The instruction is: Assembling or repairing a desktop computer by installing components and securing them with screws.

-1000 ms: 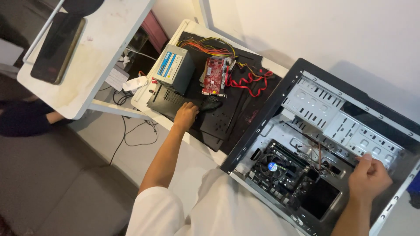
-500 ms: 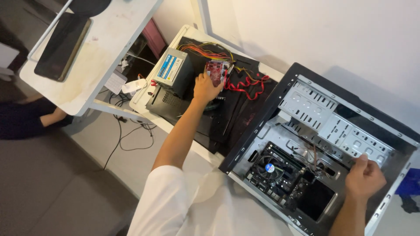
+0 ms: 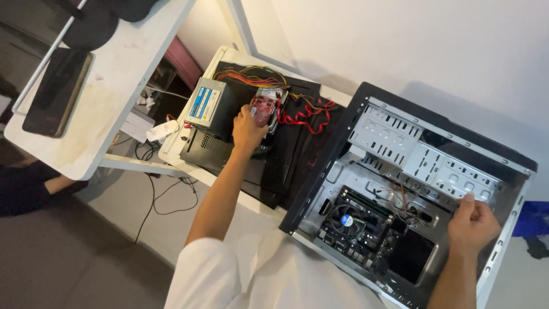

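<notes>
The red circuit board (image 3: 264, 107) is gripped by the fingers of the left hand (image 3: 247, 127), curled around its near edge, out on the black panel (image 3: 286, 166) just beside the grey power supply (image 3: 207, 103). A tangle of red cables (image 3: 306, 114) is spread right next to it. Over on the other side, the right hand (image 3: 472, 224) is closed on the rim of the open computer case (image 3: 434, 123), with the motherboard (image 3: 357, 226) and its fan seen inside. A white desk (image 3: 114, 86) is off to the left.
</notes>
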